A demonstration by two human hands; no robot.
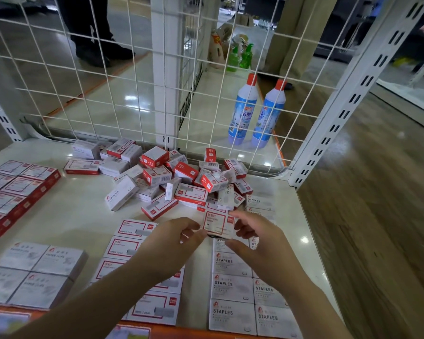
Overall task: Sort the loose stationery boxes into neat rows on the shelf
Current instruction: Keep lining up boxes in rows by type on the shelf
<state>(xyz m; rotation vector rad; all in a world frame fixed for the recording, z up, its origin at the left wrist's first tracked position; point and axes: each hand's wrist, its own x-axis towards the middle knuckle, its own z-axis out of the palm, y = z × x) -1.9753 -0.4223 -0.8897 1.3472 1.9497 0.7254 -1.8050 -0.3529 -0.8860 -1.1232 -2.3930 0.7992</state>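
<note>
A shop aisle, seen at a retail shelf.
White slotted metal uprights [348, 104] and white wire-grid back panel [137, 77] at 12 o'clock; blue-and-white red-capped cleaner bottles [242, 111] stocked behind, at 1 o'clock.

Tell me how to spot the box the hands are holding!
Find the white shelf with the messy pile of boxes by the wire grid. Just in front of it, both hands pinch one red-framed box. It alone is lifted, not lying flat.

Left hand [174, 238] and right hand [257, 237] reach forward, fingertips pinching.
</note>
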